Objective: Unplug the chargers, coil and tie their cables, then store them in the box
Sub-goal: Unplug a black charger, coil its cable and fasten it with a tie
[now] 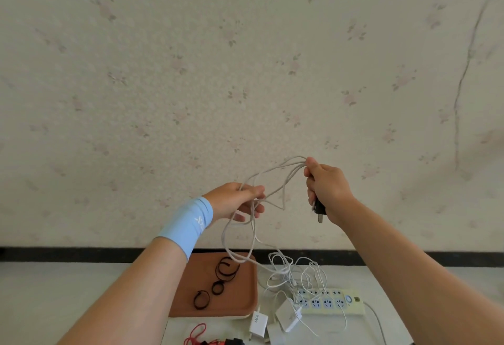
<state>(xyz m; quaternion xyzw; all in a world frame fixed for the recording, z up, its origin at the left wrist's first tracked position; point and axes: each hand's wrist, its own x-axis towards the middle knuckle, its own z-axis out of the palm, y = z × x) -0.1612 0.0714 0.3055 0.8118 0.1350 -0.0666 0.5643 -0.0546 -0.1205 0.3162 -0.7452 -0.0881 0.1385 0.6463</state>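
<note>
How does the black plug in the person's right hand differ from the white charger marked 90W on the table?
Colour: the black plug is dark; the white charger is pale. Place: the right hand grips the black plug and its grey cable up in the air, while the white charger lies on the table. Shared: neither the black plug nor the white charger sits in the power strip.

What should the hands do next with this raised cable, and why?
Probably bring the left hand up to the right hand to add another loop: the right hand's grip holds several loops plus the black plug, while the rest of the grey cable hangs down to the table.
</note>
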